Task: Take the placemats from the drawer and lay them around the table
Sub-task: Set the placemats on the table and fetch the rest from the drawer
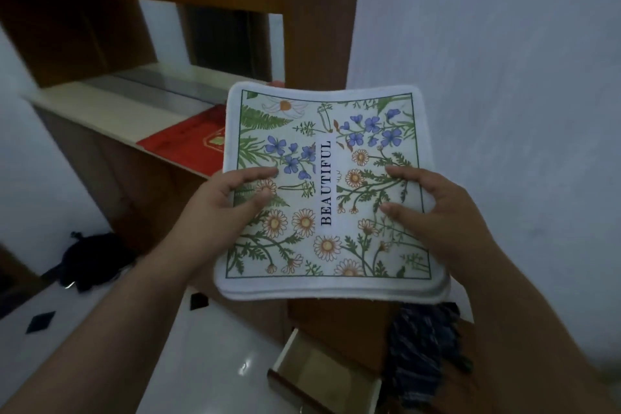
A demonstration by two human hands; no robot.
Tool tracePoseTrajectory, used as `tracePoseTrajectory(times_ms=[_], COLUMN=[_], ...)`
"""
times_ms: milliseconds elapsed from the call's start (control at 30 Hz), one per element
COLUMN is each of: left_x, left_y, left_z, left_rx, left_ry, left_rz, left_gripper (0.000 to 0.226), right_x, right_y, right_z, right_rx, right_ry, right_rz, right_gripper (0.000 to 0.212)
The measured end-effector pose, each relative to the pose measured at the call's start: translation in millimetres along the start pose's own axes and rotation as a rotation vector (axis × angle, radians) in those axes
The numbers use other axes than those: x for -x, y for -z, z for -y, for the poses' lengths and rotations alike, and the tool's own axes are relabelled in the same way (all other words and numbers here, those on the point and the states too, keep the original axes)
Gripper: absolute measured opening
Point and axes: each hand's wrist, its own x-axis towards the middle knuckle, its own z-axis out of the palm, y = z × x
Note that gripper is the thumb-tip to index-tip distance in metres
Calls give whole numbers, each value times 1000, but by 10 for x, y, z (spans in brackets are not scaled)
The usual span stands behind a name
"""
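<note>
- Cloth placemats (331, 198), a floral stack, sit pinched between left hand (221, 202) and right hand (433, 208), thumbs on top, one at each side edge.
- Open drawer (322, 376) lies below the stack.
- No table in view.

Cream shelf (111, 111) in a brown wooden cabinet (312, 27), upper left. Red cloth w/ gold emblem (188, 145) lying flat on shelf's right part, near front edge. White glossy tiled floor (208, 346) w/ small dark diamond insets below. Black bundle, poss. a bag (90, 259), on floor beside cabinet base.
</note>
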Motion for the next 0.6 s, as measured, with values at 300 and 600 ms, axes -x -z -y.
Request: tracePoseTrajectory(times_ms=[300, 600], left_x=[1313, 3258], left_y=[1086, 2313], left_z=[-44, -402], left_rx=[-151, -308], left_ry=[62, 82], left_rz=[-531, -967], left_gripper=[33, 37], right_x=[-36, 735], right_y=[-1328, -2963], right_z=[591, 1981], right_rx=[-31, -73], right_ry=[167, 462], right_rz=[394, 753], right_gripper=[49, 48])
